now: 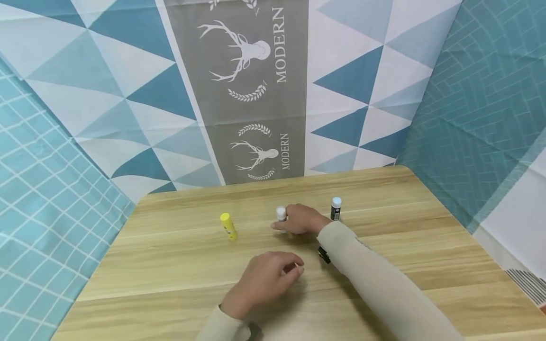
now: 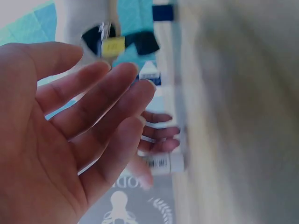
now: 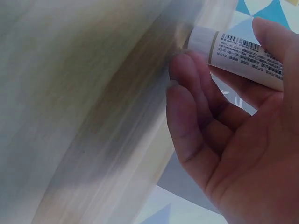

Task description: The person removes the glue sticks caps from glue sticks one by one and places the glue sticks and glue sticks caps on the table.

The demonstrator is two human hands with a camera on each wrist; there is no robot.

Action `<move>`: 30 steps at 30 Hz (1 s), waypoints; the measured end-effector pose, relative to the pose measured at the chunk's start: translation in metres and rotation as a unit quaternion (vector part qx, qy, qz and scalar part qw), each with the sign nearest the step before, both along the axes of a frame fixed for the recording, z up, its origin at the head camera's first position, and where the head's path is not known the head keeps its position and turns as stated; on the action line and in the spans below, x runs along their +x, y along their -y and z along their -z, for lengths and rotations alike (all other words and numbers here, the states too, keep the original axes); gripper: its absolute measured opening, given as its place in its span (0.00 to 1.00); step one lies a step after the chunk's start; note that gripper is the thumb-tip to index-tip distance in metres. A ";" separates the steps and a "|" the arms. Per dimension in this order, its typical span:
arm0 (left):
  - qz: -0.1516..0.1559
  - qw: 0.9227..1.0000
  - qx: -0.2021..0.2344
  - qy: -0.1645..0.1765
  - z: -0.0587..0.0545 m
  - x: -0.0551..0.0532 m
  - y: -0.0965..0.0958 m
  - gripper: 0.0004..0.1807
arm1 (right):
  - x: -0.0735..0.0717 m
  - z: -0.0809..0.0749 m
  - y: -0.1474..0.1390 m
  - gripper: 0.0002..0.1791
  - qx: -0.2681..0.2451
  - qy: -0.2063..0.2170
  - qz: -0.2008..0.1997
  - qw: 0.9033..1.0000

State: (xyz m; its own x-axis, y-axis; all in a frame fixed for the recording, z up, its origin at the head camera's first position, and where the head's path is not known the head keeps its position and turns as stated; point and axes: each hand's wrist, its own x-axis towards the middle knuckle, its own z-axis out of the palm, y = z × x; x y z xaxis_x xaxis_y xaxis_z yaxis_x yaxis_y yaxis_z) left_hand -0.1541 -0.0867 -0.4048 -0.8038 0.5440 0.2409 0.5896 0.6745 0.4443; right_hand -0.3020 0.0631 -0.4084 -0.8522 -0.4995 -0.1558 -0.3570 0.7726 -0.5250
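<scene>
A white glue stick stands upright on the table, and my right hand grips it from the right. In the right wrist view, thumb and fingers lie around the white tube with its printed barcode label; its base end is close to the wood. My left hand is held over the near part of the table, fingers loosely bent and holding nothing. The left wrist view shows its open palm, with the right hand and part of the white tube beyond.
A yellow glue stick stands to the left of the white one. To the right, behind my right wrist, is a black glue stick with a white cap. The wooden table ends at patterned cloth hangings at the back and sides.
</scene>
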 end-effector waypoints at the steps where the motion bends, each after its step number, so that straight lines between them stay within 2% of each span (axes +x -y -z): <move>1: -0.009 1.000 0.000 -0.016 -0.002 -0.003 0.002 0.08 | 0.001 -0.001 -0.001 0.27 0.001 -0.009 -0.001 1.000; 4: -0.038 0.996 -0.003 -0.081 -0.006 -0.010 0.006 0.06 | 0.005 -0.004 -0.004 0.26 -0.009 -0.026 -0.004 1.000; 8: -0.081 0.984 0.005 -0.159 -0.007 -0.017 0.008 0.05 | 0.011 -0.005 -0.008 0.27 -0.023 -0.037 0.001 0.999; 12: -0.136 0.969 0.045 -0.200 -0.007 -0.023 0.009 0.04 | 0.019 -0.007 -0.013 0.26 -0.033 -0.064 0.006 0.997; 16: -0.192 0.956 0.097 -0.200 -0.009 -0.028 0.008 0.11 | 0.029 -0.012 -0.018 0.25 -0.044 -0.096 -0.009 0.994; 19: -0.207 0.953 0.126 -0.181 -0.012 -0.029 0.006 0.14 | 0.038 -0.018 -0.021 0.24 -0.054 -0.118 -0.023 0.991; 23: -0.200 0.957 0.136 -0.159 -0.016 -0.032 0.001 0.17 | 0.051 -0.025 -0.026 0.23 -0.063 -0.146 -0.043 0.986; 30: -0.168 0.971 0.081 -0.149 -0.017 -0.033 -0.002 0.14 | 0.066 -0.027 -0.032 0.19 -0.056 -0.201 -0.068 0.976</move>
State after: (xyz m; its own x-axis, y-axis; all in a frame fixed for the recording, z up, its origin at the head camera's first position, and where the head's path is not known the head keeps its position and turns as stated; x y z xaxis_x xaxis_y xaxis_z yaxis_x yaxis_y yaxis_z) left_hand -0.1873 -0.0849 -0.3882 -0.8110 0.1983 0.5504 0.4667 0.7866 0.4043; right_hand -0.2358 0.0947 -0.3811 -0.7576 -0.6075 0.2388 -0.6467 0.6491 -0.4005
